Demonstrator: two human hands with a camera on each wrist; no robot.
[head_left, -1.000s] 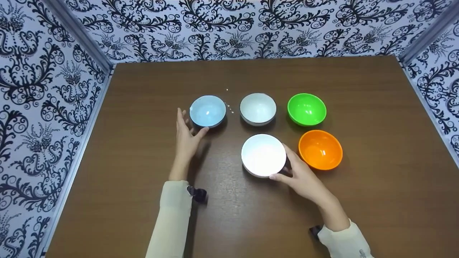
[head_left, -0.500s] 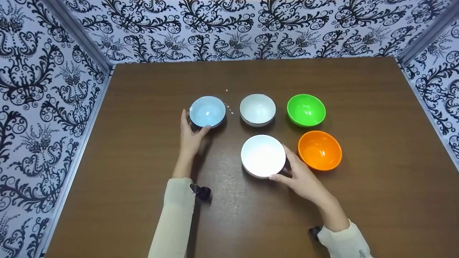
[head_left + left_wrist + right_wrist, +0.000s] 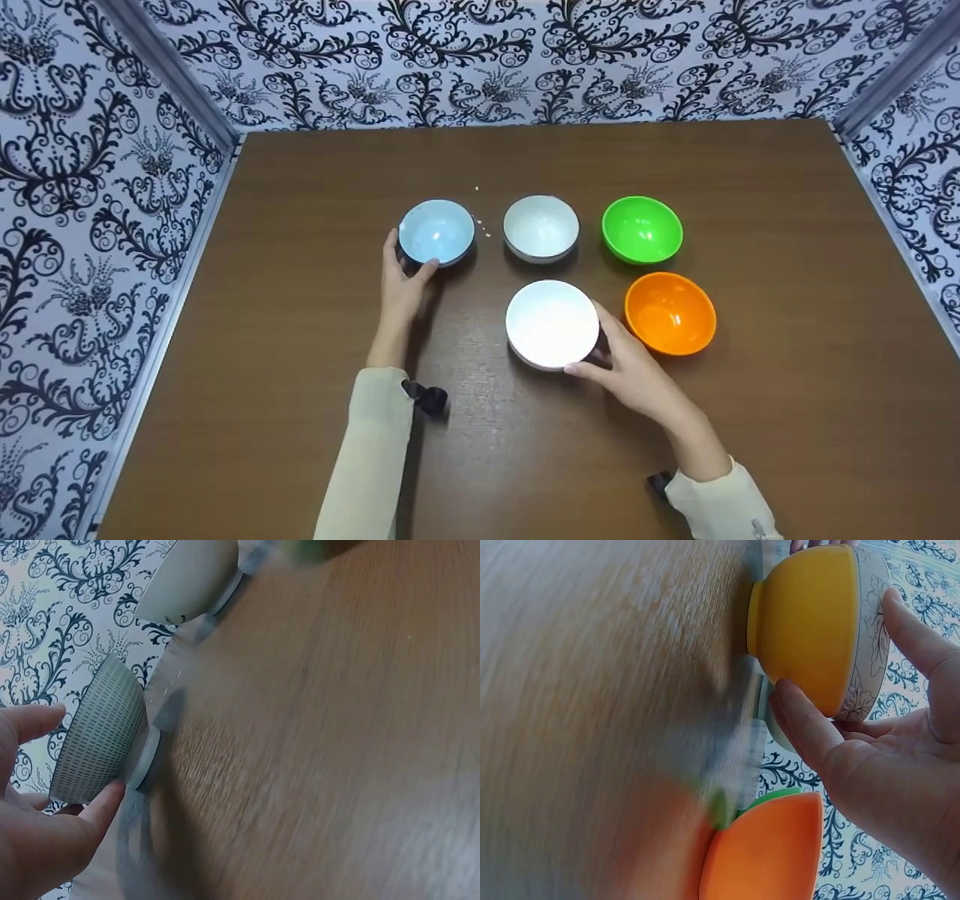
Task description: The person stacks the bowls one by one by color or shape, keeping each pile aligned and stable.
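Observation:
A light blue bowl (image 3: 436, 231) stands at the left of the back row; the left wrist view shows its small-patterned outer wall (image 3: 101, 735). My left hand (image 3: 403, 281) curls its fingers round the left side, one low by the foot, with the thumb at the near rim. Whether the thumb touches I cannot tell. In front of that row is a bowl with a white inside (image 3: 552, 324) and a yellow outer wall (image 3: 810, 626) with a floral rim band. My right hand (image 3: 637, 367) grips it from the right, thumb at the near edge.
A pale grey-white bowl (image 3: 541, 227) and a green bowl (image 3: 642, 229) complete the back row. An orange bowl (image 3: 670, 313) stands close by the right hand's knuckles. Small white crumbs (image 3: 482, 226) lie between the two pale bowls. Patterned walls (image 3: 495, 67) border the brown table (image 3: 300, 337).
My left hand has moved right, drawing its fingers and thumb in round the light blue bowl. The right hand and all the bowls have stayed in place.

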